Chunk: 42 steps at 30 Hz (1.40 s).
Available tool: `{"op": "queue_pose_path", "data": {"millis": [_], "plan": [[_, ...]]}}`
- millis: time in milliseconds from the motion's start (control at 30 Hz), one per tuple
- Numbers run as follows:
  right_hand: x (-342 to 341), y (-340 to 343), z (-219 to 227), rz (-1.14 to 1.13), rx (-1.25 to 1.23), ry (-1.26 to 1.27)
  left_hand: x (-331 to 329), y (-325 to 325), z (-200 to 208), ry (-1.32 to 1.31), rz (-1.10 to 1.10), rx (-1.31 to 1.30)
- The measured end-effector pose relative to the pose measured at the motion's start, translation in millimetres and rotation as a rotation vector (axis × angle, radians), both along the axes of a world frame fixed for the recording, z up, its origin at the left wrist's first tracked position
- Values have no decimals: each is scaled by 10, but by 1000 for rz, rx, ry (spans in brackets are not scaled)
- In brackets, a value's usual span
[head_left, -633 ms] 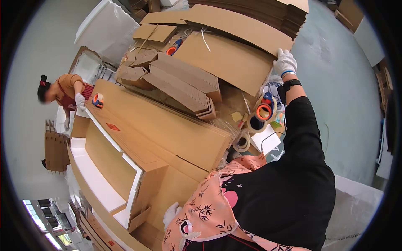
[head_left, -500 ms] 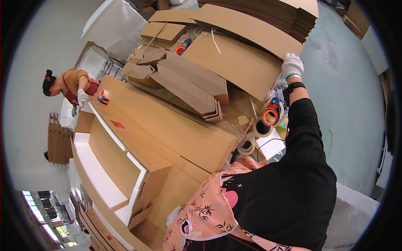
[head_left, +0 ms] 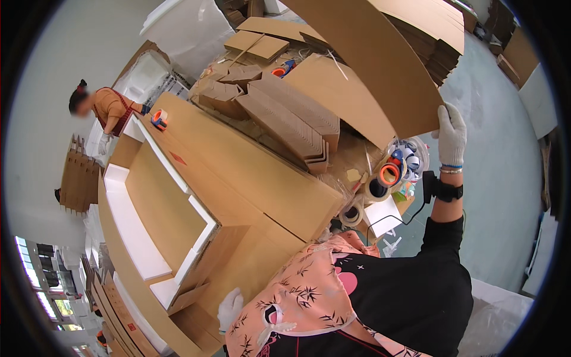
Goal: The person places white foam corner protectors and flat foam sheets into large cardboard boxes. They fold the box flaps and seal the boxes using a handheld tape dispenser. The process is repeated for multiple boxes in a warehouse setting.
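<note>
My right hand (head_left: 452, 135), in a white knit glove, grips the near corner of a long brown cardboard sheet (head_left: 389, 71). That sheet is lifted and tilted above another flat cardboard sheet (head_left: 336, 86). My left hand (head_left: 231, 308), also gloved, is low beside my patterned apron, near the end of a large open carton (head_left: 232, 247). How its fingers lie cannot be made out. White foam strips (head_left: 134, 238) line the carton's inside edges. A tape dispenser (head_left: 159, 119) with an orange hub rests on its far end.
Folded cardboard corner pieces (head_left: 291, 122) lie stacked mid-table. Near my right arm are another tape dispenser (head_left: 389, 172), tape rolls (head_left: 377, 188) and a clear tub (head_left: 419, 156). A co-worker (head_left: 113, 110) stands at the carton's far left end. Cardboard stacks (head_left: 428, 30) rise at the back right.
My right hand has raised the cardboard sheet off the pile and moved right and toward me. More of my left hand shows beside the carton. The co-worker's gloved hand has shifted off the carton's top.
</note>
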State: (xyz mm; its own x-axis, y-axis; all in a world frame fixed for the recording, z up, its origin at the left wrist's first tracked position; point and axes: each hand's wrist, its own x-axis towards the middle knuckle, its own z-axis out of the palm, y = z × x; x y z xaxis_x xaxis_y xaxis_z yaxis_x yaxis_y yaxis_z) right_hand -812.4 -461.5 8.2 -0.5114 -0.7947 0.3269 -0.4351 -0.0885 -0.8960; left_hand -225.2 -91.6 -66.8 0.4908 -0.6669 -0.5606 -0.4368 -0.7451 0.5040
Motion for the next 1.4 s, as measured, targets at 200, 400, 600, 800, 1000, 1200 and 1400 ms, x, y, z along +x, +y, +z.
{"op": "queue_pose_path", "data": {"millis": [200, 400, 600, 800, 1000, 1200, 1400], "plan": [[1168, 597, 241, 561, 94, -685, 7, -227, 658, 306, 103, -584], [2166, 1118, 807, 672, 241, -487, 684, 137, 1322, 101, 114, -1004], [2906, 1488, 987, 699, -242, 370, 1615, 871, 1532, 296, 440, -1320], [3324, 1647, 965, 881, -796, 640, 2116, 1269, 1551, 770, 477, -1643], [4064, 1738, 1111, 708, -751, 674, 2610, 1244, 1456, 565, 1069, -1549], [5311, 1094, 822, 1142, 94, -158, 3262, 1470, 1195, 813, 1094, -1504], [6634, 868, 562, 1563, 385, 1219, 2840, 1443, 1248, 709, 1408, -1548]]}}
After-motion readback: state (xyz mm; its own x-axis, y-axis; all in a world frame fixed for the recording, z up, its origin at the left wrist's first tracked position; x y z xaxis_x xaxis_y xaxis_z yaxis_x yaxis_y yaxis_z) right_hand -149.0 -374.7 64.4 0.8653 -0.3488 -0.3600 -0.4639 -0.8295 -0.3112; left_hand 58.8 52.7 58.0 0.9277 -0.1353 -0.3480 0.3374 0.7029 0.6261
